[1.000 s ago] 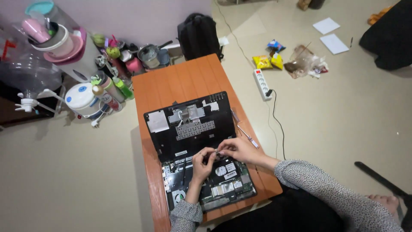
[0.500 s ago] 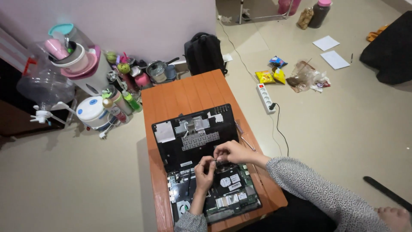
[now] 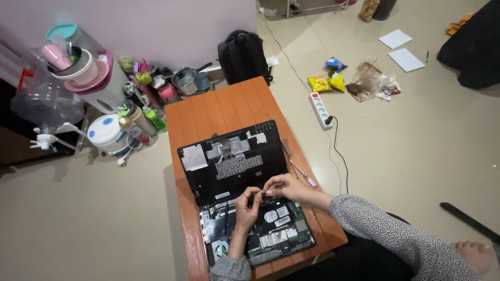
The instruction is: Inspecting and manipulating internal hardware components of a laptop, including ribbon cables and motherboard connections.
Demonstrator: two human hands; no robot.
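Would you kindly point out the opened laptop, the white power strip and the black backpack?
opened laptop [image 3: 229, 171], head view, on its black upper panel.
white power strip [image 3: 320, 110], head view, on its middle.
black backpack [image 3: 244, 57], head view, on its front.

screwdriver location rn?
Head view: the screwdriver lies on the orange table, along its right edge, just right of the opened laptop and above the right hand.

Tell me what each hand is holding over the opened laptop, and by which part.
Both the left hand and right hand pinch something small between their fingertips above the laptop; what it is and where it is gripped cannot be told.
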